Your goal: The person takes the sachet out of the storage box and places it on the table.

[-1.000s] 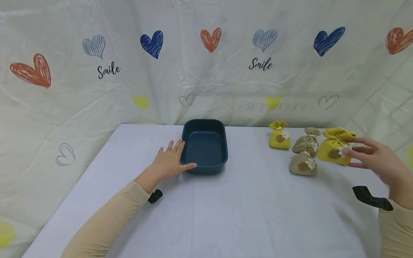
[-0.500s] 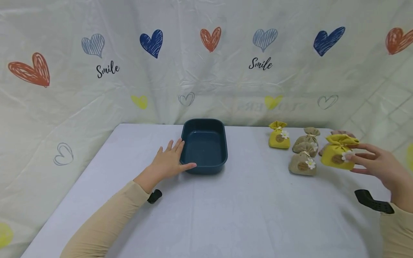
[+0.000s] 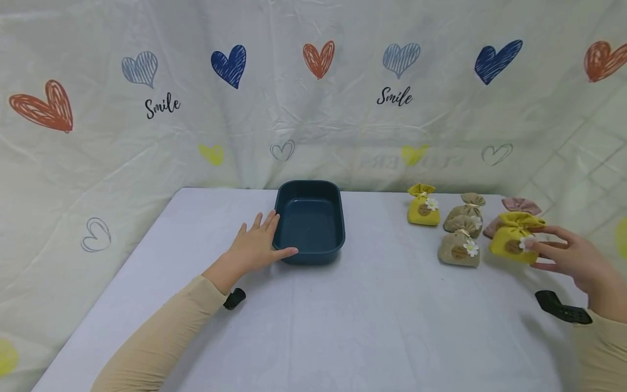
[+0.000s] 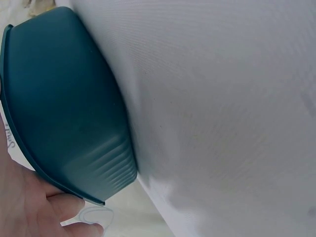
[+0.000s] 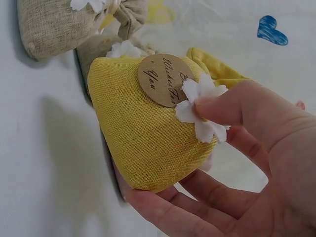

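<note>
My right hand (image 3: 578,256) holds a yellow cloth sachet (image 5: 143,128), thumb on its white flower and fingers behind it. In the head view this sachet overlaps a pink sachet (image 3: 520,205) behind it. Left of it stand two beige sachets, the front one (image 3: 459,253) overlapping the rear one (image 3: 459,213). My left hand (image 3: 254,245) rests on the left rim of a dark teal rectangular tub (image 3: 308,258), fingers straight and spread. In the left wrist view, fingers (image 4: 66,205) lie along the rim of the tub.
Another yellow sachet (image 3: 424,209) stands farther back, left of the beige ones. A white cloth covers the table (image 3: 352,326). Behind its far edge hangs a pale curtain (image 3: 362,125) printed with hearts.
My right hand has lowered the yellow sachet and shifted it slightly right, bringing the pink sachet behind it into view. The left hand and the tub have stayed in place.
</note>
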Motion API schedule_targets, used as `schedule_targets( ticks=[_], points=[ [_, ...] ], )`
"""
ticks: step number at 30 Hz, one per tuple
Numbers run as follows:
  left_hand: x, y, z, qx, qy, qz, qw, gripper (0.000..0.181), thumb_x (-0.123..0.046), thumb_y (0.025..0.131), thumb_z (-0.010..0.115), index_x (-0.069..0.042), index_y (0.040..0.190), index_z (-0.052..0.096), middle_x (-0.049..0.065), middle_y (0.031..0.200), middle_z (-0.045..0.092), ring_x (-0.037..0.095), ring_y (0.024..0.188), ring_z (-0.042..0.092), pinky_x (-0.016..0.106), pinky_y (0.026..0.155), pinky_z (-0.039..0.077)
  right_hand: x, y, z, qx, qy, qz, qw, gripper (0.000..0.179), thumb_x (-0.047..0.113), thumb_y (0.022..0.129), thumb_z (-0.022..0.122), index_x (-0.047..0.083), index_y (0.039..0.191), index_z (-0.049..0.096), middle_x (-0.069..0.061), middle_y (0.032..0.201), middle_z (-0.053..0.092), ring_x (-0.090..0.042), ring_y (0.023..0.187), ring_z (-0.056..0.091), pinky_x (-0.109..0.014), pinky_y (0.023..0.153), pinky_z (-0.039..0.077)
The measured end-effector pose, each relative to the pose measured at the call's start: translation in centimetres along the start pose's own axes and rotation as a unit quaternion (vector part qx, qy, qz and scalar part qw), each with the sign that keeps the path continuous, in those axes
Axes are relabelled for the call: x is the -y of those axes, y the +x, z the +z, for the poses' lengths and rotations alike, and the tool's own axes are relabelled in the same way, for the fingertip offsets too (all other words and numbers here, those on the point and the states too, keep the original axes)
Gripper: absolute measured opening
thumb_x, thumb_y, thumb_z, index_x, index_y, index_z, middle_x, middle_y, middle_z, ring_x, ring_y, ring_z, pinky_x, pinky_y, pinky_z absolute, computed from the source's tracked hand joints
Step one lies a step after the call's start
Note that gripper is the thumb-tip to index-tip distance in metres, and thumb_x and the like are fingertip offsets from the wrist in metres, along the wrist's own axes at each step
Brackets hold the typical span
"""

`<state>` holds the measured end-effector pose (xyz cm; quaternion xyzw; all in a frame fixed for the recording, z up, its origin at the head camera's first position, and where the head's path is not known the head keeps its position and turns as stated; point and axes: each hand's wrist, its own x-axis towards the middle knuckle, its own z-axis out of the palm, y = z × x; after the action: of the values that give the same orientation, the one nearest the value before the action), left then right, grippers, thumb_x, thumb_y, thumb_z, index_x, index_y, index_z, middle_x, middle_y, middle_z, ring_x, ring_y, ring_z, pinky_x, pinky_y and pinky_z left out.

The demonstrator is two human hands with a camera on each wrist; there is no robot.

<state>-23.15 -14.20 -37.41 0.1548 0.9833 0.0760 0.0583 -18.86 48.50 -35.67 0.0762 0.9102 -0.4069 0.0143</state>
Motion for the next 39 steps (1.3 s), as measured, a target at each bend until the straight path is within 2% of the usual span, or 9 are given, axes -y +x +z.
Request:
schedule_targets(
  ticks=[2, 7, 10, 21, 29, 35, 39],
  points=[
    [0.0, 0.0, 0.0, 0.001, 0.0, 0.0, 1.0, 0.111, -0.079, 0.091, 0.051, -0.004, 0.165, 0.014, 0.012, 0.171, 0.01, 0.04, 0.155, 0.008, 0.067, 0.118, 0.013, -0.2, 0.0, 0.1, 0.004, -0.003, 0.002, 1.0, 0.067, 0.025, 0.108, 0.055, -0.021, 0.141, 0.018, -0.056, 0.132, 0.032, 0.01, 0.072, 0.054, -0.037, 0.067, 0.062],
    [0.0, -0.2, 0.0, 0.002, -0.002, -0.002, 1.0, 0.11, -0.078, 0.092, 0.051, -0.004, 0.165, 0.015, 0.012, 0.171, 0.01, 0.04, 0.155, 0.008, 0.067, 0.118, 0.013, -0.6, 0.1, 0.2, 0.015, -0.016, -0.002, 0.9998, 0.065, 0.024, 0.108, 0.055, -0.022, 0.139, 0.02, -0.056, 0.13, 0.034, 0.008, 0.073, 0.056, -0.039, 0.068, 0.062],
    [0.0, -0.2, -0.1, 0.004, -0.005, -0.002, 1.0, 0.11, -0.077, 0.092, 0.052, -0.004, 0.165, 0.014, 0.012, 0.171, 0.01, 0.04, 0.155, 0.007, 0.067, 0.118, 0.013, -0.9, 0.3, 0.1, 0.03, -0.02, 0.005, 0.9993, 0.067, 0.025, 0.108, 0.054, -0.022, 0.141, 0.019, -0.056, 0.134, 0.029, 0.008, 0.074, 0.055, -0.039, 0.07, 0.062],
    [0.2, 0.0, 0.0, 0.0, -0.007, 0.002, 1.0, 0.111, -0.078, 0.091, 0.051, -0.004, 0.165, 0.014, 0.012, 0.171, 0.01, 0.04, 0.155, 0.007, 0.067, 0.118, 0.011, -2.3, 0.9, 0.0, 0.084, -0.005, 0.021, 0.9962, 0.075, 0.031, 0.109, 0.053, -0.02, 0.143, 0.01, -0.054, 0.139, 0.021, 0.014, 0.078, 0.051, -0.033, 0.073, 0.061],
    [0.0, -0.1, -0.1, 0.002, -0.004, 0.001, 1.0, 0.11, -0.078, 0.092, 0.05, -0.005, 0.165, 0.013, 0.012, 0.171, 0.01, 0.039, 0.156, 0.006, 0.067, 0.118, 0.012, -2.9, 1.4, -0.2, 0.094, -0.007, 0.017, 0.9954, 0.076, 0.032, 0.109, 0.052, -0.02, 0.144, 0.01, -0.053, 0.141, 0.02, 0.015, 0.08, 0.05, -0.033, 0.074, 0.061],
    [0.0, 0.0, -0.1, 0.001, -0.005, 0.002, 1.0, 0.11, -0.078, 0.092, 0.051, -0.004, 0.165, 0.013, 0.012, 0.171, 0.01, 0.04, 0.155, 0.007, 0.067, 0.118, 0.012, -3.2, 1.8, -0.5, 0.105, -0.002, 0.02, 0.9943, 0.076, 0.031, 0.109, 0.053, -0.021, 0.143, 0.011, -0.049, 0.132, 0.037, 0.012, 0.08, 0.054, -0.034, 0.075, 0.061],
    [0.0, 0.0, -0.1, 0.001, -0.004, 0.001, 1.0, 0.11, -0.078, 0.092, 0.051, -0.004, 0.165, 0.014, 0.013, 0.171, 0.01, 0.04, 0.155, 0.007, 0.067, 0.118, 0.012, -3.3, 1.8, -0.6, 0.116, -0.002, 0.024, 0.993, 0.075, 0.032, 0.109, 0.053, -0.02, 0.144, 0.011, -0.046, 0.132, 0.04, 0.012, 0.081, 0.054, -0.034, 0.076, 0.061]
  ],
)
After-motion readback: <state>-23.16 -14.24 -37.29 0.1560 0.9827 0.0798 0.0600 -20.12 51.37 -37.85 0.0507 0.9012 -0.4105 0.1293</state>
